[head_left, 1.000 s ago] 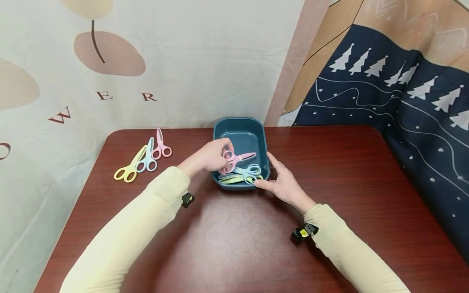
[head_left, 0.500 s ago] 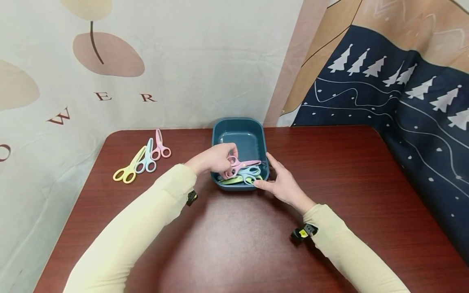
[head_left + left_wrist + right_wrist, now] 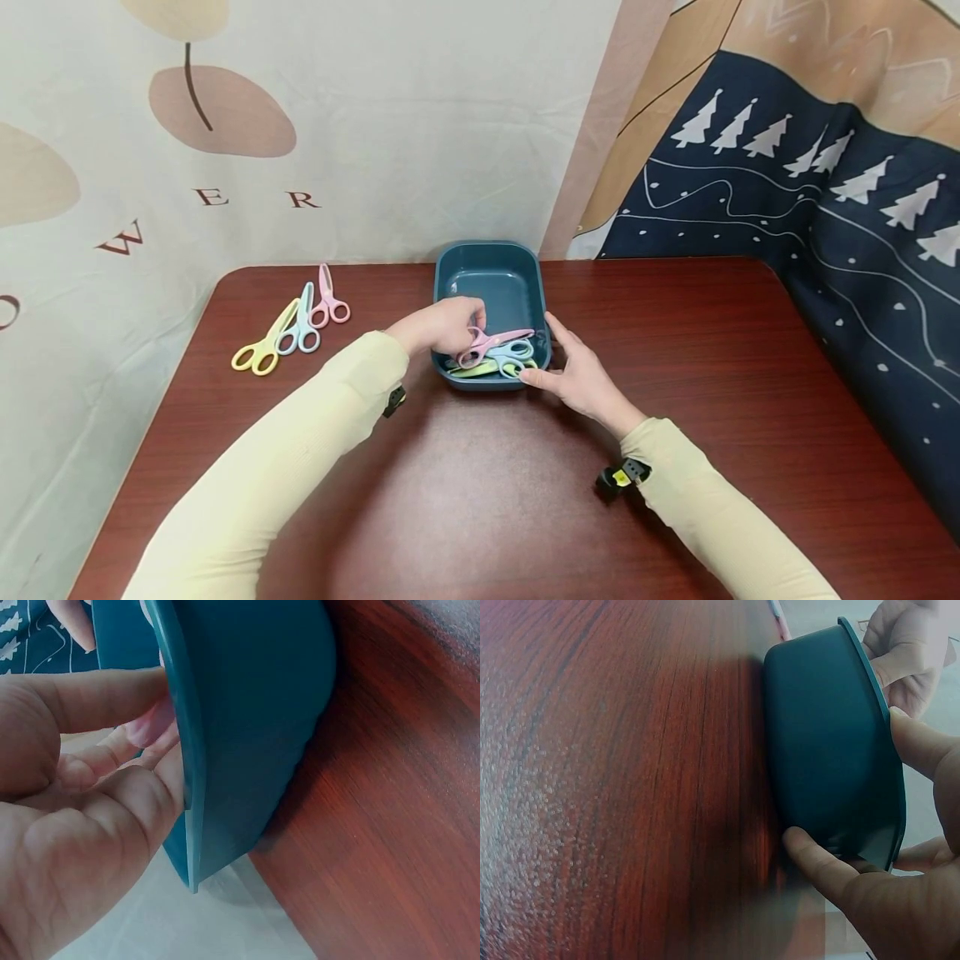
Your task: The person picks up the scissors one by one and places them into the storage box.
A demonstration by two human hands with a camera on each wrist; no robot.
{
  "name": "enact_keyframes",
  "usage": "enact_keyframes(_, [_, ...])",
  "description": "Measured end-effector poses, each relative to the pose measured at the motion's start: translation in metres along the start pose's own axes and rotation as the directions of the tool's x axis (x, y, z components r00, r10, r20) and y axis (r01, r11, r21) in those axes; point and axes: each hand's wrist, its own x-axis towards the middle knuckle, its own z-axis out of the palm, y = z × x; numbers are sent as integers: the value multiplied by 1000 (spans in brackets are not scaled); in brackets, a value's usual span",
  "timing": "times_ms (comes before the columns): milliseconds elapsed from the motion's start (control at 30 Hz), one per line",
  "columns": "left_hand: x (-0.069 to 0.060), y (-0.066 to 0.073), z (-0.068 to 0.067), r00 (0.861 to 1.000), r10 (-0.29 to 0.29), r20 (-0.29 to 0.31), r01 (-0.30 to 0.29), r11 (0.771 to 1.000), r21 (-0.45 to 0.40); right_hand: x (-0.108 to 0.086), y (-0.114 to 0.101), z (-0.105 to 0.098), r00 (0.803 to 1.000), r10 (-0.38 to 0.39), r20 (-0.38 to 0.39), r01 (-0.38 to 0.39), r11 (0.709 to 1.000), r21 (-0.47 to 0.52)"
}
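Observation:
Inside the front of the blue plastic box (image 3: 491,385), my left hand (image 3: 442,323) has its fingers at the handle loops of pink scissors (image 3: 498,338). The left wrist view shows thumb and fingers (image 3: 112,701) close together behind the box rim; the rim hides the fingertips. The pink scissors lie over blue scissors (image 3: 512,357), with a green pair (image 3: 476,367) underneath. My right hand (image 3: 583,377) holds the box's front right corner. In the right wrist view its thumb (image 3: 915,742) touches the rim and a finger (image 3: 814,855) lies along the outer wall.
Yellow scissors (image 3: 264,346), blue scissors (image 3: 302,325) and pink scissors (image 3: 327,302) lie side by side on the left of the brown table (image 3: 660,333). A pale printed cloth (image 3: 390,150) hangs behind it, and a dark cloth with trees (image 3: 750,183) at the right.
My left hand has moved right and lowered the pink scissors onto the blue ones; lately it has shifted only slightly. My right hand keeps its place at the box corner.

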Motion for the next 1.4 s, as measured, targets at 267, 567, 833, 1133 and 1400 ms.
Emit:
enact_keyframes(267, [1, 2, 0, 999, -12, -32, 16, 993, 114, -1, 1, 0, 1000, 2, 3, -2, 1000, 9])
enact_keyframes(567, [-3, 4, -2, 999, -22, -39, 26, 995, 100, -1, 0, 0, 1000, -2, 1, 2, 1000, 6])
enact_keyframes(833, [-11, 0, 2, 994, 4, -109, 1, 999, 45, -1, 0, 0, 1000, 0, 1, 0, 1000, 4])
enact_keyframes(1133, [-22, -16, 7, 956, 52, -287, -98, 984, -146, -1, 0, -1, 1000, -2, -3, 2, 1000, -10])
enact_keyframes(1400, [-31, -23, 8, 918, 57, -393, -167, 954, -251, 0, 0, -1, 1000, 4, -1, -4, 1000, -4])
